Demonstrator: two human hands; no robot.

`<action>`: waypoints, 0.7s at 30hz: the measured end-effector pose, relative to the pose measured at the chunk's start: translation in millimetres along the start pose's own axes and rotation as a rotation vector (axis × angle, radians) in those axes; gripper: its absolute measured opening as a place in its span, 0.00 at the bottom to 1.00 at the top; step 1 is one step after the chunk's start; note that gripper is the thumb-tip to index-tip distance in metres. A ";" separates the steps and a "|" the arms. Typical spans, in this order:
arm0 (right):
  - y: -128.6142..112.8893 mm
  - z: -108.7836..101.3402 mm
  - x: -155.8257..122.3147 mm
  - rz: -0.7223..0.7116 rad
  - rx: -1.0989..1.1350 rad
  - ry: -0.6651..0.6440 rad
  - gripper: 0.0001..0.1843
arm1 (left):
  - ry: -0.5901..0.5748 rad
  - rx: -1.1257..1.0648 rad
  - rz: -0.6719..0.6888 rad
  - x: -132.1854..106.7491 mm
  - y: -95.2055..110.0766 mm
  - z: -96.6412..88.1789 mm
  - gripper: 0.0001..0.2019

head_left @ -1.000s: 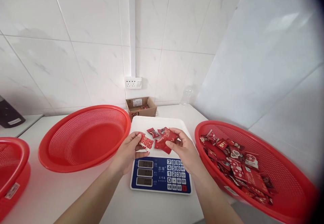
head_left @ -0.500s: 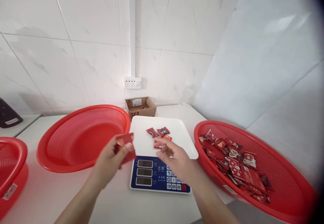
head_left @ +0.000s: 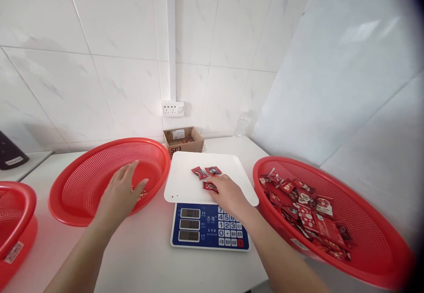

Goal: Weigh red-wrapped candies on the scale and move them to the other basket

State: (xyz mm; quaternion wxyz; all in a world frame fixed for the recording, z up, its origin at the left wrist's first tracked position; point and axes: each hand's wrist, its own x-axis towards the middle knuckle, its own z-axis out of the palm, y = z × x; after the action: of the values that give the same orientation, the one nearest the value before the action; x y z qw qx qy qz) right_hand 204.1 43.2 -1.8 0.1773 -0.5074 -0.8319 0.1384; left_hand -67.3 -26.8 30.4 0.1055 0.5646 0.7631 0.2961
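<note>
Over the left red basket [head_left: 71, 169], my left hand [head_left: 117, 191] is open with fingers spread. Just beyond its thumb, in the basket, shows part of a red item with a white pattern [head_left: 141, 193], mostly hidden by the hand. My right hand [head_left: 228, 193] is on the white pan [head_left: 182, 178] of a digital scale, its fingers closed on a small red candy packet [head_left: 210, 187]. Two more red candy packets, one on the left [head_left: 198, 172] and one on the right [head_left: 213, 170], lie just behind it on the pan. Under the pan is the blue keypad panel [head_left: 211, 235].
At the right stands a red basket [head_left: 374, 240] with many red packets [head_left: 306, 218]. Another red basket [head_left: 20, 195] is cut off at the left edge. A cardboard box [head_left: 183, 140] sits behind the scale, near a clear plastic container [head_left: 243, 125] by the wall.
My left hand has moved left from beside the scale to over the basket and let go of the red packet it held. My right hand has lowered onto a candy packet on the pan.
</note>
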 end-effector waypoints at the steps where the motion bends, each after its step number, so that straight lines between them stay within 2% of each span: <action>1: -0.1 -0.2 0.2 0.008 0.014 0.019 0.16 | -0.023 -0.042 0.033 -3.6 5.4 5.8 0.29; 5: -10.7 -4.2 -5.9 -0.014 0.263 0.061 0.15 | -0.204 -0.268 0.153 -21.5 32.0 29.5 0.24; 8: -28.7 -7.5 -16.4 -0.127 0.539 -0.027 0.13 | -0.341 -0.453 0.216 -33.1 50.0 44.3 0.23; 11: -42.7 -8.3 -25.1 -0.157 0.639 -0.099 0.13 | -0.401 -0.574 0.261 -39.2 59.0 51.3 0.18; 13: -42.6 -8.3 -26.7 -0.125 0.597 -0.089 0.14 | -0.357 -0.581 0.242 -39.7 57.2 49.7 0.16; 15: -33.7 -9.0 -24.5 -0.081 0.511 -0.026 0.15 | -0.253 -0.525 0.189 -36.8 48.8 42.7 0.15; 18: -10.4 -12.2 -15.9 -0.004 0.291 0.119 0.15 | -0.053 -0.362 0.103 -26.4 28.5 24.3 0.13; 21: 11.4 -15.2 -6.8 0.053 0.040 0.149 0.15 | 0.100 -0.163 0.032 -12.1 8.1 5.3 0.13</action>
State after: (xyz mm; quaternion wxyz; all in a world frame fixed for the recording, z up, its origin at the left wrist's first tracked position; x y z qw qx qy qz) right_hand 222.6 43.0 6.2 0.2453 -0.5343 -0.7997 0.1214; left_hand -54.1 -34.7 28.6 0.1082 0.5510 0.7316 0.3866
